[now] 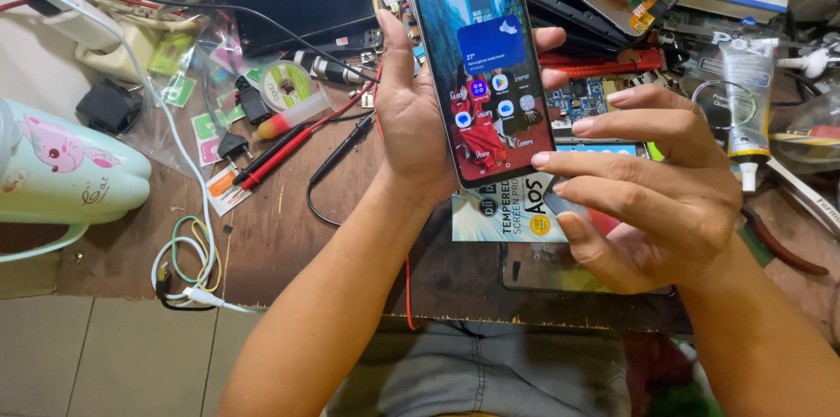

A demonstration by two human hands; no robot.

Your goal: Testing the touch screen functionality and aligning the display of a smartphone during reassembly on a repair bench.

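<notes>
Lit phone (479,58): upright, I see icons glowing.
Left hand (411,119): clamped around phone (from behind).
Right hand (665,198): fingers curled, fingertip touching phone's lower edge.

Both forearms bare, no sleeves; no rings or watch on either hand; grey-blue trousers (490,373) at the lap.

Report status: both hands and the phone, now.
Left hand grips lit smartphone upright above workbench. Right hand at phone's lower right edge, fingers touching it. Nothing between hands and phone.
</notes>
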